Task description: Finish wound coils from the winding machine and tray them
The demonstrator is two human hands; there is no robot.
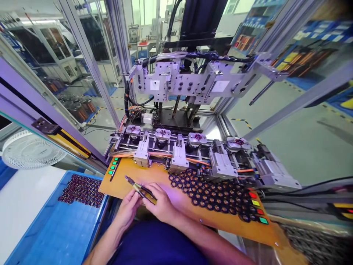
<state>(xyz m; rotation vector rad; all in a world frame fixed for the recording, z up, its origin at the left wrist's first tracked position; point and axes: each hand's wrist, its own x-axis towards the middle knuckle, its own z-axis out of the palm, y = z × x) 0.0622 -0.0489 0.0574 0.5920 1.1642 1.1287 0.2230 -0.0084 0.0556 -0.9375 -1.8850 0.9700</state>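
My right hand (161, 202) is wrapped round the handles of a pair of pliers (139, 188) with black and yellow grips. Their jaws point up and to the left, above the orange-brown worktop (154, 176). Close against the pliers, my left hand (131, 203) has its fingers pinched together; whatever they hold is hidden. To the right, many small dark ring-shaped parts (212, 195) lie in rows on the worktop. Behind my hands stands a machine with several round fixtures, one of them a metal holder (162, 134) bearing a reddish ring part.
Left of the worktop is a blue tray (68, 228) with a cluster of ring parts (82, 189). A white fan (33, 149) stands beyond it. Green buttons (112, 167) line the worktop's left edge; coloured buttons (256, 203) line its right. A metal crossbeam (190, 82) spans above.
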